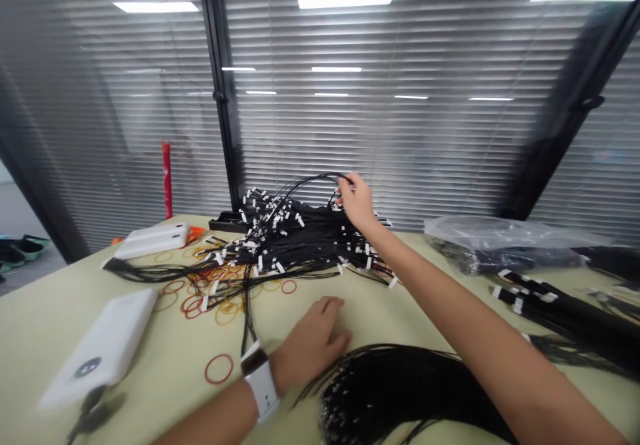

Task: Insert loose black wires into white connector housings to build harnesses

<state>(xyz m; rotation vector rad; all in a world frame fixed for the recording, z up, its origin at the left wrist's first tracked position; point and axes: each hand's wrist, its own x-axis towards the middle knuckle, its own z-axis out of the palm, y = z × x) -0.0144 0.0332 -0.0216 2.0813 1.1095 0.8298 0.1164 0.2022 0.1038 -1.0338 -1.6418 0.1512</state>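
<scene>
My right hand (357, 202) is raised over a heap of thin black cables (310, 235) with white end tags or connectors. Its fingers are closed on a few black cables (315, 177), which arch up leftward out of the heap. Nearer to me, my left hand (314, 338) hovers over or rests on the table, thumb and fingers apart and nothing visible between them. A white watch (261, 382) is on that wrist. Just right of the left hand lies a thick bundle of black cables (395, 388), its cut or bare-looking ends facing left, partly covered by my right forearm.
Red and yellow rubber bands (219, 369) are scattered at left. Two white power-bank-like boxes (107, 338) lie on the pale table (30, 325), the nearer with a cord. Clear plastic bags (500, 235) and more tagged cable bundles (565, 312) lie right. Blinds-covered glass (425, 132) stands behind.
</scene>
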